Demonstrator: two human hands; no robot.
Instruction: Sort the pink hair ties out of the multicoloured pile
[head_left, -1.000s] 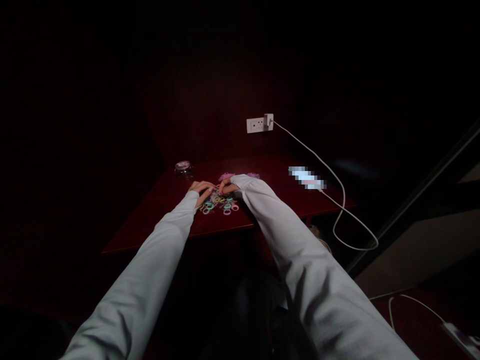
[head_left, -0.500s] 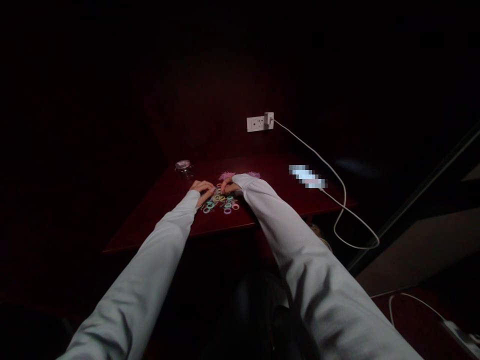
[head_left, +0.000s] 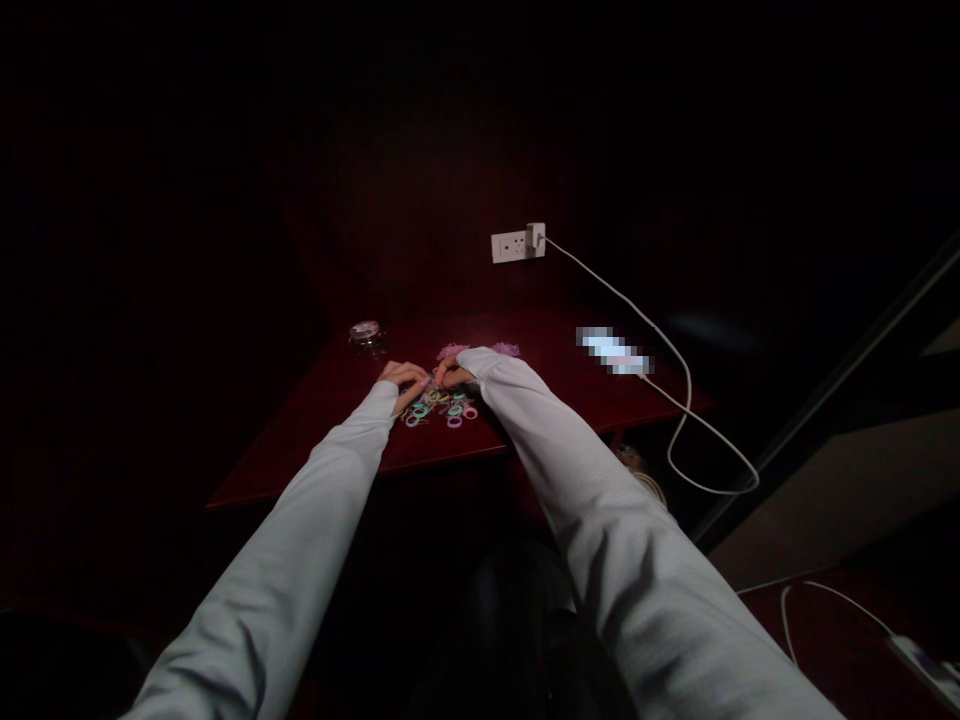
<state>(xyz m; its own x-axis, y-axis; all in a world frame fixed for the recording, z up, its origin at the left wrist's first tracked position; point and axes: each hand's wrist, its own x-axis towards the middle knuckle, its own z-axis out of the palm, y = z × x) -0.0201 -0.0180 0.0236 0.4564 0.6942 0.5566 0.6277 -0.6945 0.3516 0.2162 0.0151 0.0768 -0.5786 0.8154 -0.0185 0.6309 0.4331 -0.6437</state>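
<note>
A loose pile of pastel hair ties, green, purple, pink and yellow, lies on the dark red table near its front edge. My left hand is at the pile's left side, its fingers bent together. Close beside it, my right hand reaches in over the pile with thumb and fingers pinched. What either hand holds is too small and dim to make out. Behind my right hand lie a pink bundle and a purple bundle, the latter partly behind my sleeve.
A clear jar with a pinkish lid stands at the back left of the table. A lit phone lies on the right, its white cable running to a charger in the wall socket. A power strip is low right.
My right hand has moved slightly left, closer to my left hand. The left hand stays at the pile's left side. The view has shifted a little.
</note>
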